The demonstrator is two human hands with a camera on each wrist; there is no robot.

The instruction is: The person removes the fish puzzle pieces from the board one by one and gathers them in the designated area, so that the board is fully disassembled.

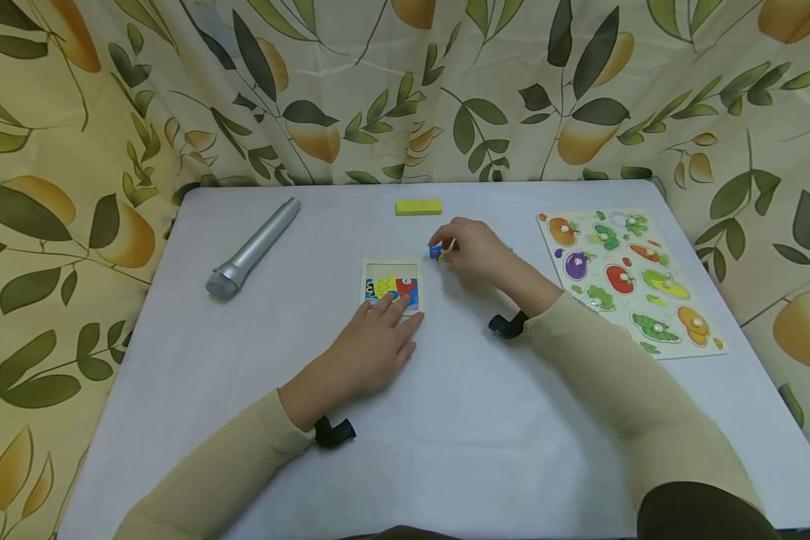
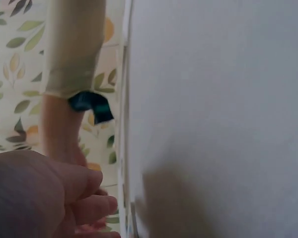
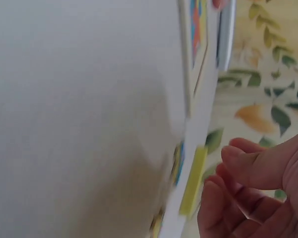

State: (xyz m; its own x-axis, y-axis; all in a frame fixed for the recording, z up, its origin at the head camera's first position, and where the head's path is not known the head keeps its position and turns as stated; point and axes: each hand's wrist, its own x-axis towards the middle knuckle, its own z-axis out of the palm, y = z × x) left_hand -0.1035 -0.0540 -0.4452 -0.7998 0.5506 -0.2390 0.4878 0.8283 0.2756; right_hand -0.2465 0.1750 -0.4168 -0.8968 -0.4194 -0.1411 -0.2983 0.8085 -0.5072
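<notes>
A small puzzle tray (image 1: 391, 264) with colourful pieces lies mid-table; its upper part shows bare wood. The left hand (image 1: 371, 343) rests with extended fingers over the tray's lower part, covering some of the picture. Just right of the tray, a small blue puzzle piece (image 1: 435, 253) lies by the fingertips of the right hand (image 1: 475, 251). The right wrist view shows this hand (image 3: 253, 188) above the table, fingers bent and thumb apart from them, nothing visible between. Below it lie a blue-topped piece (image 3: 179, 161) and another piece (image 3: 157, 223), partly cut off.
Behind the tray lies a yellow block (image 1: 418, 208). A silver microphone (image 1: 255, 247) is at the left. A vegetable puzzle board (image 1: 624, 259) lies at the right, partly under the right forearm. Patterned curtain (image 1: 378, 90) hangs behind the white-covered table (image 1: 459, 427).
</notes>
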